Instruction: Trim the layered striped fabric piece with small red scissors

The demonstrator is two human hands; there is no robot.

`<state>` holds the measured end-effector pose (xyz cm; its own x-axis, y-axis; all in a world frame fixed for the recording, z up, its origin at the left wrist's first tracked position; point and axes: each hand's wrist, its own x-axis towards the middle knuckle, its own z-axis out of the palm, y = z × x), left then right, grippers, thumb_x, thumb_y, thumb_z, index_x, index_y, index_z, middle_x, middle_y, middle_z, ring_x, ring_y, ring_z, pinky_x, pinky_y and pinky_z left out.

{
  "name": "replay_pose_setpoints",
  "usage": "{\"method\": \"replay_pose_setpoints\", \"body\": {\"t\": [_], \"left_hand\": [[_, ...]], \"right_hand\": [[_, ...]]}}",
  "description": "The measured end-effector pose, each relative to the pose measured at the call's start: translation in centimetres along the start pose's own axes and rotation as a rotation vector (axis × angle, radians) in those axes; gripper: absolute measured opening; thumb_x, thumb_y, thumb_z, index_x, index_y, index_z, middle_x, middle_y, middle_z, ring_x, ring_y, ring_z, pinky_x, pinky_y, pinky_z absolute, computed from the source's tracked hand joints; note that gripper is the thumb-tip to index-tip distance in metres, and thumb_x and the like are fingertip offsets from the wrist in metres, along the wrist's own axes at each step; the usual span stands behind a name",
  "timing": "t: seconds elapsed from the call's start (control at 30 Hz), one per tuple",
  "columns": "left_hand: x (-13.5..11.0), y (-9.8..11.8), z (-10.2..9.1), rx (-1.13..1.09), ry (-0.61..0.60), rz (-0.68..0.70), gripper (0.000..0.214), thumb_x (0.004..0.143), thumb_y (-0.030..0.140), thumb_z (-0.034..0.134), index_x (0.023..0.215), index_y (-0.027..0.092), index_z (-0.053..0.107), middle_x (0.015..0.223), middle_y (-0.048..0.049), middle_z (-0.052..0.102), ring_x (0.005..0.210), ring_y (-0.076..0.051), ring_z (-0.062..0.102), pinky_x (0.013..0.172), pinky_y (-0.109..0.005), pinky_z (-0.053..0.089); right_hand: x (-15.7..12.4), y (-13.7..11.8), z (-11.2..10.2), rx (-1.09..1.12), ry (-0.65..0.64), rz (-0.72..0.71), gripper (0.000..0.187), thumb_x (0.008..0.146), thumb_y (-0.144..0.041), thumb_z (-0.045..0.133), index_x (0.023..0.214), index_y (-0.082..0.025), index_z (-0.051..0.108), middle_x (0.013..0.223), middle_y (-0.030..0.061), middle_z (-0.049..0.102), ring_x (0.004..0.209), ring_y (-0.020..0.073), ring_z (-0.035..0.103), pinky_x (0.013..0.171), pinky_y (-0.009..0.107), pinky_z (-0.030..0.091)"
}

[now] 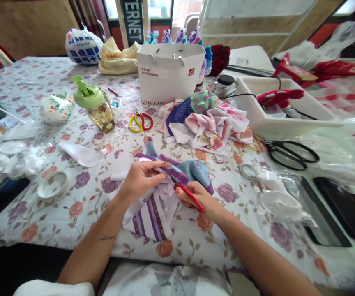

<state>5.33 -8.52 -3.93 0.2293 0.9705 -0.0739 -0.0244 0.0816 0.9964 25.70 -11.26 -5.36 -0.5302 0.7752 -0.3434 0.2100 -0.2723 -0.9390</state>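
Striped fabric [151,216] lies on the floral tablecloth [190,242] just in front of the person, with a purple strip [177,170] and a blue-green piece [197,172] gathered at its top; the left hand [140,179] pinches the strip between thumb and fingers, closed on the cloth; the right hand [196,200] is closed around red scissors [190,198], their blades hidden in the fabric, so whether they stand open cannot be told. Beyond the hands lies a heap of scraps [205,123]; yellow-and-red snips [140,122] sit left of it, black scissors [291,155] to its right; a green-lidded bottle [94,105] and a white paper bag [168,68] stand farther up; a white tray [285,111] holds a red glue gun [279,98]; a tape roll [52,185] lies at left.
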Motion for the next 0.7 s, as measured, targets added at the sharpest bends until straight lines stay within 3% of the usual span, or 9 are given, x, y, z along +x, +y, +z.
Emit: {"method": "replay_pose_setpoints", "body": {"t": [0.7], "left_hand": [[0.0,-0.49,-0.18,0.018,-0.037,0.002,0.033,0.073,0.026,0.079,0.105,0.016,0.077,0.086,-0.0086,0.077,0.076,-0.021,0.071,0.064,-0.025,0.056]], "right_hand": [[-0.13,-0.48,0.28,0.001,0.004,-0.014,0.06,0.082,-0.069,0.057,0.054,-0.021,0.033,0.053,-0.0084,0.021,0.047,0.0077,0.018,0.046,0.027,0.013]]}}
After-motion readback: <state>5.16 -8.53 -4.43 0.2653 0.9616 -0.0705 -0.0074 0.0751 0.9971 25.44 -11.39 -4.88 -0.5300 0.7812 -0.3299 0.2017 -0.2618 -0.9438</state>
